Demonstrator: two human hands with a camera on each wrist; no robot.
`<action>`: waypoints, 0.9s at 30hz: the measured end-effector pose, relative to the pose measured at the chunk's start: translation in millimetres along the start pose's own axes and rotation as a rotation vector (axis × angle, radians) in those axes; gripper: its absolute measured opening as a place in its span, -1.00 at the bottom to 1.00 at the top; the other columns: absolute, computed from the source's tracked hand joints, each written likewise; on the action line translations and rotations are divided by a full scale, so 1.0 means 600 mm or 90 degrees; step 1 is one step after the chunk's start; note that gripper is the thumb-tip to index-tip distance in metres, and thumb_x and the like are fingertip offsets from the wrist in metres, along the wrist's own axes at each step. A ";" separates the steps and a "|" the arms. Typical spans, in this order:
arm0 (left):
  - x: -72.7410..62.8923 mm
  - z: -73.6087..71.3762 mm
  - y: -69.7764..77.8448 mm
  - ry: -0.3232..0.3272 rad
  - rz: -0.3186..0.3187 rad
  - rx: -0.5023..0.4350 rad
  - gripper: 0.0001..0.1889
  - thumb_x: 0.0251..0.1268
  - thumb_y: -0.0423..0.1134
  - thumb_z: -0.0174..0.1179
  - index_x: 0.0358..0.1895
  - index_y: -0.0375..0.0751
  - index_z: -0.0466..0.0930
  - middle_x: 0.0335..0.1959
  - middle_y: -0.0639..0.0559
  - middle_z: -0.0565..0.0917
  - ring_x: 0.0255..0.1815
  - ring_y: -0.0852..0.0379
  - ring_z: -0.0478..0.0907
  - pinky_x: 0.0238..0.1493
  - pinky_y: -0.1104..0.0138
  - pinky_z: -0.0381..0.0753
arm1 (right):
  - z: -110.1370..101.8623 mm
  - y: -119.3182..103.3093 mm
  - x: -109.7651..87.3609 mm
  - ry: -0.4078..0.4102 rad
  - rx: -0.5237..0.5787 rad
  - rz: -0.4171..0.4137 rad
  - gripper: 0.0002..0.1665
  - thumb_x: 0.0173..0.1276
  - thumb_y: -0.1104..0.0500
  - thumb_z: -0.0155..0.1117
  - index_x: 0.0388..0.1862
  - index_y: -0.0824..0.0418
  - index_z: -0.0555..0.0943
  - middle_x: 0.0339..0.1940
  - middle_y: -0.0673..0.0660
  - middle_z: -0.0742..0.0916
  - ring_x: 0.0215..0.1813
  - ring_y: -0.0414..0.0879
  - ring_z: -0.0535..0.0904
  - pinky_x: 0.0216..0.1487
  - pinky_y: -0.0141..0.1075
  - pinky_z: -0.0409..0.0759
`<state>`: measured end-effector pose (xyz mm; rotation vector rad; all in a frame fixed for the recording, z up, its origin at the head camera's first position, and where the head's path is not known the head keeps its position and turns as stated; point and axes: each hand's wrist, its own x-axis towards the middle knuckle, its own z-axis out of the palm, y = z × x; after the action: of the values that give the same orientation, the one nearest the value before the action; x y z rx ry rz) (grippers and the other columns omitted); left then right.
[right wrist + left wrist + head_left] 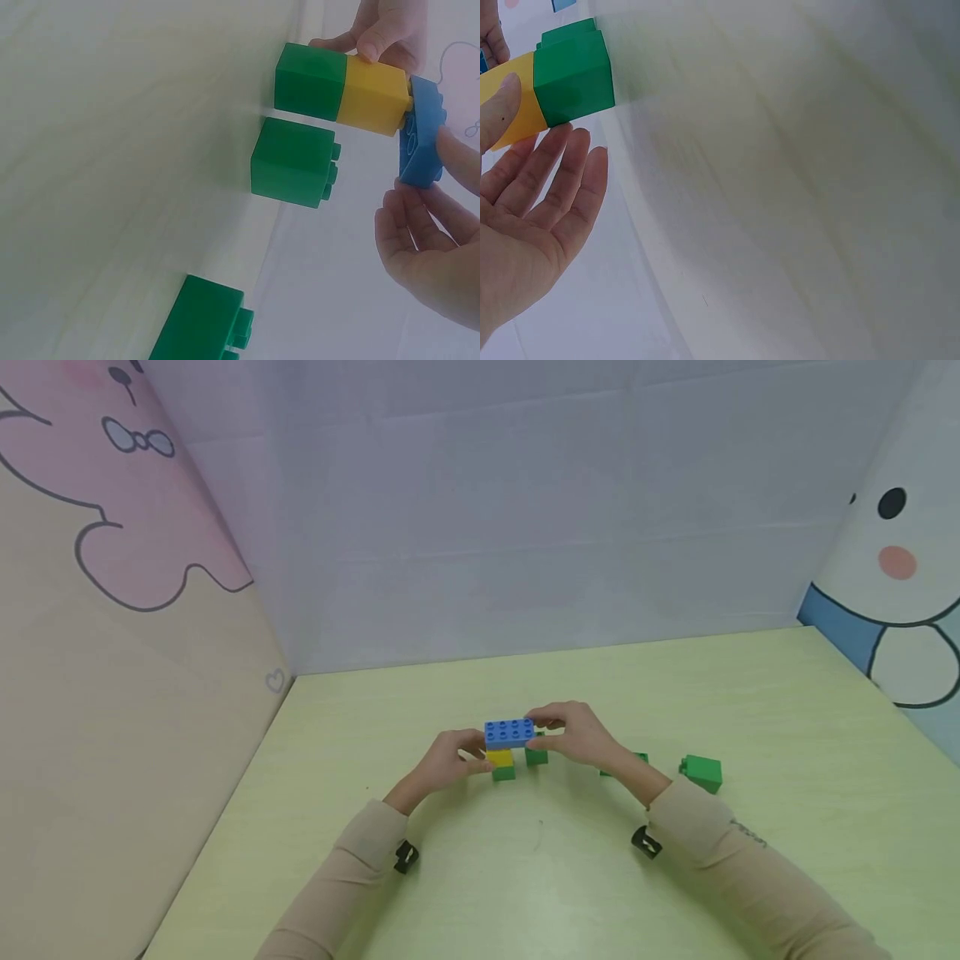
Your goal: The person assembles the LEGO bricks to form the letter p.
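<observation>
A yellow brick [375,92] is stacked on a green brick [310,81], which stands on the table. My left hand [452,760] steadies this stack, with the thumb on one side of the yellow brick and the fingers on the other. Over it, my right hand [577,733] pinches one end of a flat blue brick [509,732] between thumb and fingers. Some yellow studs still show below the blue brick, which leans slightly and juts out past the stack. Beside the stack, under the jutting end, stands a separate green brick [293,161].
Farther right on the table [525,893] lies another green brick [702,772]. One more green brick [640,758] is partly hidden behind the right forearm. A pale cloth wall [525,527] rises at the table's back edge, with printed panels on both sides.
</observation>
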<state>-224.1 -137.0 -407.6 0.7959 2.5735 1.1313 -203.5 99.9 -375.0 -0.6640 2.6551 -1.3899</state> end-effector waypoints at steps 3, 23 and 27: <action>-0.001 -0.001 0.003 -0.001 -0.006 0.001 -0.66 0.10 -0.29 0.28 -0.04 -0.31 0.56 -0.19 -0.08 0.63 -0.22 0.05 0.56 -0.22 0.29 0.57 | 0.001 0.000 0.000 -0.003 0.000 -0.002 -0.52 0.13 0.22 0.34 0.05 0.37 0.54 -0.05 0.25 0.64 -0.06 0.11 0.53 0.00 -0.04 0.48; -0.014 -0.008 -0.001 0.022 0.013 -0.016 -0.55 0.09 -0.21 0.30 0.07 -0.24 0.48 -0.11 -0.07 0.61 -0.21 0.07 0.57 -0.27 0.32 0.57 | -0.001 -0.005 0.004 -0.019 -0.011 -0.015 -0.53 0.14 0.23 0.33 0.03 0.40 0.54 -0.06 0.25 0.64 -0.08 0.10 0.53 -0.02 -0.04 0.49; -0.019 -0.012 0.002 0.060 0.028 -0.050 -0.55 0.13 -0.22 0.26 0.10 -0.26 0.44 -0.11 -0.13 0.61 -0.20 0.04 0.57 -0.25 0.30 0.58 | -0.001 -0.008 0.003 -0.020 -0.009 -0.007 -0.53 0.14 0.23 0.34 0.03 0.39 0.54 -0.06 0.25 0.64 -0.07 0.10 0.54 -0.01 -0.04 0.49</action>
<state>-216.7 -147.2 -401.9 0.8038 2.5804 1.3047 -203.4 97.0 -370.5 -0.6965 2.6436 -1.3529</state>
